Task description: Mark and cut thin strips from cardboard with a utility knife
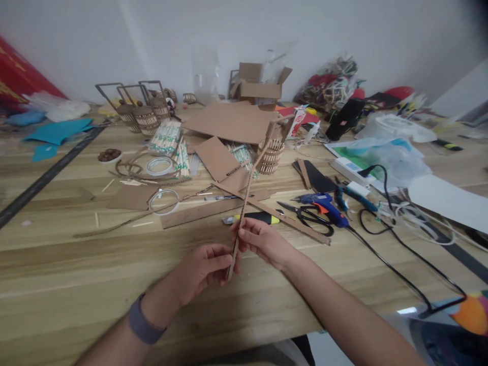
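A long, thin cardboard strip (247, 189) is held upright at a slant, its top reaching in front of a small slatted bucket (271, 156). My left hand (206, 267) pinches it close to its lower end, thumb on the near side. A little higher up, my right hand (263, 241) grips the same strip between thumb and fingers. Just beyond my hands lie a yellow-and-black box cutter (263, 218), a pen (224, 197) and a flat cardboard piece (190, 216). Another cardboard strip (293, 222) runs off toward the right.
Black-handled scissors (314, 218) and a blue glue gun (331, 208) with a trailing cord lie to the right. Tape rolls (159, 165), bundled sticks (165, 136) and a bowl of brown nuts (110, 155) sit at left. Behind stand handled buckets (147, 121) and an open box (259, 90).
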Available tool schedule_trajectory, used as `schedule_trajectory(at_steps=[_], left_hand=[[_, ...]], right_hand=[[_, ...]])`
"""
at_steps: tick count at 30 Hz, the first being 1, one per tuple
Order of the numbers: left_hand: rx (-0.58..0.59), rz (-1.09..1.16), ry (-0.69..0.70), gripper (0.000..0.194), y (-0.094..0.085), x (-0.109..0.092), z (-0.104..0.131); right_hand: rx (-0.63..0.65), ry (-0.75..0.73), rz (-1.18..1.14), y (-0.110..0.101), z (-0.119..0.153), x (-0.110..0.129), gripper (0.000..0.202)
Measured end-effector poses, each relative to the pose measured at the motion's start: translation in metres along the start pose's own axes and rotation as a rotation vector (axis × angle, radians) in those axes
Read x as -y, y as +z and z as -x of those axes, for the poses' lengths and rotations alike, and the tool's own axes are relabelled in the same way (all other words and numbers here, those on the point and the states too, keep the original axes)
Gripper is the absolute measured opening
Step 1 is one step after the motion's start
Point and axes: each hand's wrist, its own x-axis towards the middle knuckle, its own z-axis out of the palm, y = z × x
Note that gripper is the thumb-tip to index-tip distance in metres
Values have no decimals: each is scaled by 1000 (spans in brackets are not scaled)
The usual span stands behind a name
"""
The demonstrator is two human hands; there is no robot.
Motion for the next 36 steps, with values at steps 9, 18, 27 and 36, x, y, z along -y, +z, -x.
schedule_trajectory(at_steps=[9,18,27,36], left_hand=[[33,67,-98,53,-4,0,6],[-94,-61,22,47,2,4,5],[-374,-639,249,16,5,11,3],[-393,-700,270,14,5,19,3]], right_hand=[[-44,-18,0,2,2,-2,36],[-68,-34,-63,0,3,0,40],[-122,35,-89,1,1,-6,37],[-98,-82,171,5,2,-4,40]])
